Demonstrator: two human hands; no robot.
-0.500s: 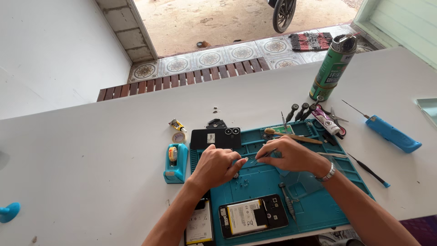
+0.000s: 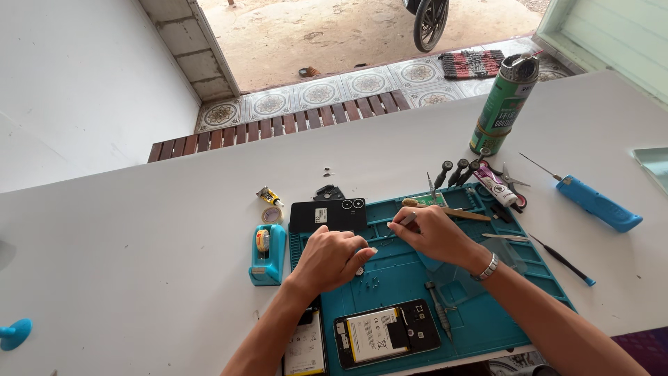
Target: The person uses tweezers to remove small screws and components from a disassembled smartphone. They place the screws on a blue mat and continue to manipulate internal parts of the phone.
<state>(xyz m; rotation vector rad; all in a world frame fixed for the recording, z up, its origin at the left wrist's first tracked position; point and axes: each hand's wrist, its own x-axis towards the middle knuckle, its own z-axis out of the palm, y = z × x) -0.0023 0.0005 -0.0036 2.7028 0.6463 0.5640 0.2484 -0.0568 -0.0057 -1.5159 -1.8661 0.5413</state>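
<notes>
What the left hand (image 2: 332, 256) grips cannot be made out: its fingers curl downward over the teal repair mat (image 2: 487, 313), knuckles toward the camera, hiding anything beneath them. The right hand (image 2: 433, 233) is closed on a thin metal tool, probably tweezers (image 2: 406, 221); only its upper end shows above the fingers, and the tip is concealed. Both hands sit close together near the mat's upper middle. A few tiny dark specks, likely screws, lie on the mat just below the left hand, too small to identify. An opened phone (image 2: 386, 334), back removed and battery exposed, lies near the mat's lower edge. A black back cover (image 2: 327, 214) rests just beyond the hands
</notes>
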